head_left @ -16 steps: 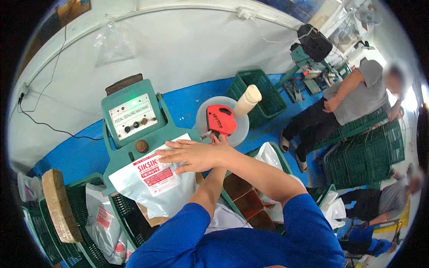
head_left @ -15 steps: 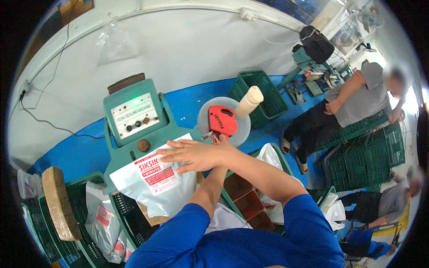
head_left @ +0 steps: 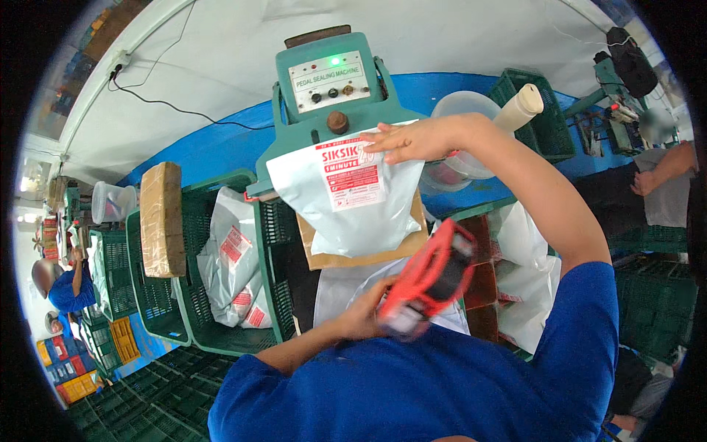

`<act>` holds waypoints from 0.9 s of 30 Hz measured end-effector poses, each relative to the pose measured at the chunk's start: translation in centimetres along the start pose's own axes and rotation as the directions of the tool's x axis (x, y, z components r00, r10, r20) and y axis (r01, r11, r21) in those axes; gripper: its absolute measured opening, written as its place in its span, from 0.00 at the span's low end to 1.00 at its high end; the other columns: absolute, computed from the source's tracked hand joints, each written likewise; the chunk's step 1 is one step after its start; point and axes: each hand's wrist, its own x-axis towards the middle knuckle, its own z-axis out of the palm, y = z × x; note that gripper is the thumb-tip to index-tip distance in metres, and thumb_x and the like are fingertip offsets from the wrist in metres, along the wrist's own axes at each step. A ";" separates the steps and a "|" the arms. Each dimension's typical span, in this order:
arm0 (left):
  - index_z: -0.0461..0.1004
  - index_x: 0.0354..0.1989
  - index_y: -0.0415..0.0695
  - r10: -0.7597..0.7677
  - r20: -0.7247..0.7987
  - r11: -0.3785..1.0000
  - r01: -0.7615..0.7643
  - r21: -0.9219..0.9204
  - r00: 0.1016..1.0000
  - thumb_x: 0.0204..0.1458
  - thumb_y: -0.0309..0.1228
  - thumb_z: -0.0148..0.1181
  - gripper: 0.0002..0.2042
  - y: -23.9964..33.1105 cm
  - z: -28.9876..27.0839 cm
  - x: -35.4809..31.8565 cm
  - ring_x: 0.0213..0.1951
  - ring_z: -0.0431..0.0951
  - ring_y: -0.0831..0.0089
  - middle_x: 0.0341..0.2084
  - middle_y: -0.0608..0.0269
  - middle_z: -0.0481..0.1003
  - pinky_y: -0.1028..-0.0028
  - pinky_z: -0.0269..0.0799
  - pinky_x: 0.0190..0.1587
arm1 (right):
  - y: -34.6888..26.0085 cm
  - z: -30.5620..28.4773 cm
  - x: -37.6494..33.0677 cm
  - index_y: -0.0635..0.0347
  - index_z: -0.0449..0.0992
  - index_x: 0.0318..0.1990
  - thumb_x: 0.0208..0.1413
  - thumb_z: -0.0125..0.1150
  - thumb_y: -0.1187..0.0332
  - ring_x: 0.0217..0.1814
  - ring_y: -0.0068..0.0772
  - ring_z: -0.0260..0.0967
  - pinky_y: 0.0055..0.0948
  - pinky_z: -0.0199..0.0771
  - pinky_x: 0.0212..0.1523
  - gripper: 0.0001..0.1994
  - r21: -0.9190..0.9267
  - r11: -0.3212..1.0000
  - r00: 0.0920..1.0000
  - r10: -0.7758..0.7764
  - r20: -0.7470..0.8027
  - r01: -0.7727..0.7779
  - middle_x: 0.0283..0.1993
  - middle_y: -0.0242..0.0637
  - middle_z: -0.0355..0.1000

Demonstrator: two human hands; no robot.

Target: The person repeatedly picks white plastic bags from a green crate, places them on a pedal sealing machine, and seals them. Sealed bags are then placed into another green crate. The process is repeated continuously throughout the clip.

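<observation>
A white plastic pouch (head_left: pixel 361 221) with a red printed panel lies flat against the front of the green sealing machine (head_left: pixel 328 96), over a piece of brown cardboard (head_left: pixel 421 239). On its upper right corner rests my right hand (head_left: pixel 412 141), palm down with fingers stretched out. Low in front of my body, my left hand (head_left: pixel 364 306) is closed around a red label gun (head_left: pixel 431 280) with a dark side, tilted and blurred by motion. Part of the gun's grip is hidden in the fingers.
Green crates (head_left: pixel 188 295) at the left hold white pouches (head_left: pixel 228 258); a taped brown block (head_left: pixel 162 221) lies across a rim. A clear tub (head_left: pixel 464 107) and a cream bottle (head_left: pixel 519 109) stand beyond my right arm. More pouches (head_left: pixel 526 272) sit at the right. Co-workers are around.
My left hand has lifted the red label gun out of the tub and brought it toward my body. My right hand stays on the pouch, nearer its corner. The view has turned.
</observation>
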 end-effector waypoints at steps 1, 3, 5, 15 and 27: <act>0.63 0.49 0.40 -0.094 -0.014 0.989 0.095 0.115 0.996 0.35 0.33 0.68 0.30 0.5 -1.1 -0.8 0.46 0.73 0.56 0.40 0.51 0.70 0.66 0.67 0.48 | -0.2 0.1 -0.1 0.41 0.51 0.66 0.61 0.44 0.55 0.74 0.38 0.29 0.38 0.34 0.71 0.26 0.007 1.000 1.000 0.027 -0.011 -0.027 0.73 0.26 0.36; 0.68 0.46 0.39 -0.276 -0.037 0.898 0.271 0.346 0.961 0.38 0.40 0.66 0.27 1.4 -3.2 -1.9 0.40 0.75 0.51 0.34 0.48 0.73 0.64 0.70 0.41 | -0.5 0.5 -0.3 0.41 0.52 0.66 0.61 0.44 0.56 0.74 0.38 0.28 0.38 0.34 0.71 0.25 0.018 0.998 0.997 0.069 -0.042 -0.068 0.72 0.25 0.37; 0.72 0.38 0.38 0.007 -0.219 0.888 0.095 0.451 0.976 0.41 0.45 0.61 0.22 2.4 -5.1 -2.6 0.32 0.75 0.47 0.26 0.45 0.72 0.61 0.70 0.34 | -0.4 1.0 -0.4 0.41 0.53 0.66 0.61 0.44 0.58 0.74 0.38 0.29 0.37 0.34 0.70 0.24 0.020 0.999 0.996 0.029 -0.084 -0.027 0.72 0.24 0.38; 0.71 0.35 0.40 -0.182 -0.355 0.406 0.398 0.823 0.917 0.34 0.32 0.60 0.17 7.5 -11.7 1.6 0.37 0.74 0.50 0.30 0.49 0.74 0.58 0.70 0.40 | 0.9 1.8 0.3 0.45 0.57 0.64 0.59 0.47 0.67 0.74 0.40 0.29 0.38 0.36 0.70 0.24 0.137 0.990 0.988 -0.021 -0.155 0.043 0.72 0.26 0.40; 0.61 0.53 0.37 -0.292 0.249 0.917 0.344 -0.201 0.924 0.35 0.30 0.63 0.31 -3.1 0.4 13.8 0.40 0.70 0.69 0.39 0.56 0.70 0.71 0.67 0.45 | -0.4 0.2 -0.3 0.51 0.57 0.64 0.57 0.50 0.65 0.74 0.42 0.31 0.38 0.36 0.70 0.26 0.045 0.999 0.999 0.003 -0.043 -0.001 0.72 0.31 0.40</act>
